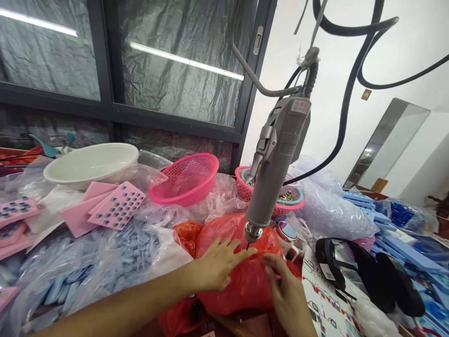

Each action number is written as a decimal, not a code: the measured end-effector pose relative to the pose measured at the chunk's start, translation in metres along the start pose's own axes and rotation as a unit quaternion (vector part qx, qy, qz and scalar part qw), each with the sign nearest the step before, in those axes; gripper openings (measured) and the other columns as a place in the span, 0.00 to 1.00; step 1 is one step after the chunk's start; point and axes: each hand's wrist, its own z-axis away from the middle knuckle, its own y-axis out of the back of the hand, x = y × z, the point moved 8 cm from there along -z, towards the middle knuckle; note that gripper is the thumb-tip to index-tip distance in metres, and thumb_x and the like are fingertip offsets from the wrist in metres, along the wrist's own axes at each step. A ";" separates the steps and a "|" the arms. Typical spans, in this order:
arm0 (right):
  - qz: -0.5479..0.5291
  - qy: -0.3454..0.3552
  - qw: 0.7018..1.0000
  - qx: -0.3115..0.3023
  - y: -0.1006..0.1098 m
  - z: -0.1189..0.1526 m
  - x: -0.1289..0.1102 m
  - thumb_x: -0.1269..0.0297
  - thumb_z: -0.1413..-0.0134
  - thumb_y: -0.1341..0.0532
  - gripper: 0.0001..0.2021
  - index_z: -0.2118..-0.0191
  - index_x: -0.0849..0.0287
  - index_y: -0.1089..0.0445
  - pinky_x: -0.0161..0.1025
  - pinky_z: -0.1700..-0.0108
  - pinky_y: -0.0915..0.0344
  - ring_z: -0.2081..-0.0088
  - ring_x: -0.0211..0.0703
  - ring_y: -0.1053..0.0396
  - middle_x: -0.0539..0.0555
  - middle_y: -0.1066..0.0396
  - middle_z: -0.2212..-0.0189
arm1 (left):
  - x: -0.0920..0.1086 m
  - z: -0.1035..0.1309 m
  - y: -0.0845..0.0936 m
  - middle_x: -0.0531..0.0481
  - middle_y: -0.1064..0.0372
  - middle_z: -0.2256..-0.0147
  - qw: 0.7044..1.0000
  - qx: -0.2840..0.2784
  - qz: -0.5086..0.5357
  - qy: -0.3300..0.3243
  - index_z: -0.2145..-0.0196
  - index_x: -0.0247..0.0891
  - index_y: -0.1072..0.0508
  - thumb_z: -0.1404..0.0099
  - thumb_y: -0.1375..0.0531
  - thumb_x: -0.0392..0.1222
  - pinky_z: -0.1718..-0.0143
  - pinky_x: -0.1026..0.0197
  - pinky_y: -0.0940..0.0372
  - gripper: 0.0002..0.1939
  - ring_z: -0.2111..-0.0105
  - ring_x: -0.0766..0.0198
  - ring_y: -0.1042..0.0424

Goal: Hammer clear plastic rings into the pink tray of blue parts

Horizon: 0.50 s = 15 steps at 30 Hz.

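Note:
Both my hands rest on a bulging red plastic bag (245, 281) at the middle front. My left hand (217, 264) lies flat on its top, fingers spread toward the right. My right hand (286, 290) presses the bag's right side, fingers bent against the plastic. A grey electric screwdriver (277, 159) hangs from black cables just above them, its bit tip (248, 243) almost touching the bag beside my left fingertips. Neither hand holds the tool.
Clear bags of pale blue parts (105, 262) fill the left. Pink trays (117, 206), a white bowl (91, 164) and two pink baskets (185, 180) stand behind. A black strap item (368, 276) and blue trays (403, 248) lie at the right.

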 end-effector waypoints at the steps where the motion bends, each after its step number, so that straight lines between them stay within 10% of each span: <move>1: -0.015 0.019 1.000 -0.009 -0.002 -0.010 -0.006 0.52 0.39 0.55 0.20 0.56 0.58 0.33 0.40 0.54 0.30 0.57 0.44 0.26 0.59 0.24 0.57 | -0.008 -0.002 0.002 0.46 0.29 0.55 0.999 0.030 0.005 0.025 0.56 0.43 0.28 0.53 0.37 0.30 0.47 0.49 0.40 0.24 0.54 0.49 0.31; 4: 0.014 0.092 0.994 -0.049 -0.016 -0.034 -0.027 0.62 0.39 0.57 0.17 0.59 0.59 0.33 0.41 0.54 0.32 0.56 0.44 0.28 0.60 0.25 0.58 | -0.043 -0.013 0.030 0.47 0.29 0.66 0.977 0.176 0.055 0.107 0.66 0.39 0.30 0.39 0.45 0.34 0.56 0.55 0.36 0.05 0.63 0.56 0.30; 8: 0.156 0.142 0.972 -0.102 -0.028 -0.056 -0.038 0.72 0.45 0.47 0.14 0.57 0.64 0.27 0.59 0.51 0.43 0.49 0.65 0.35 0.67 0.26 0.55 | -0.082 -0.010 0.078 0.48 0.32 0.67 0.933 0.302 0.109 0.160 0.62 0.38 0.33 0.37 0.56 0.30 0.61 0.59 0.36 0.14 0.66 0.60 0.32; 11: 0.218 0.174 0.950 -0.138 -0.031 -0.061 -0.029 0.70 0.46 0.41 0.06 0.67 0.61 0.25 0.55 0.56 0.46 0.55 0.64 0.33 0.63 0.24 0.63 | -0.085 -0.001 0.084 0.50 0.31 0.69 0.936 0.281 0.158 0.143 0.69 0.38 0.33 0.47 0.55 0.27 0.59 0.62 0.36 0.14 0.65 0.62 0.31; 15: 0.177 0.187 0.965 -0.046 -0.012 -0.053 -0.001 0.60 0.37 0.50 0.16 0.73 0.58 0.33 0.47 0.61 0.50 0.65 0.51 0.37 0.57 0.29 0.72 | -0.063 0.003 0.047 0.53 0.31 0.77 0.959 0.129 0.225 0.111 0.78 0.38 0.32 0.51 0.52 0.30 0.66 0.64 0.37 0.10 0.72 0.63 0.32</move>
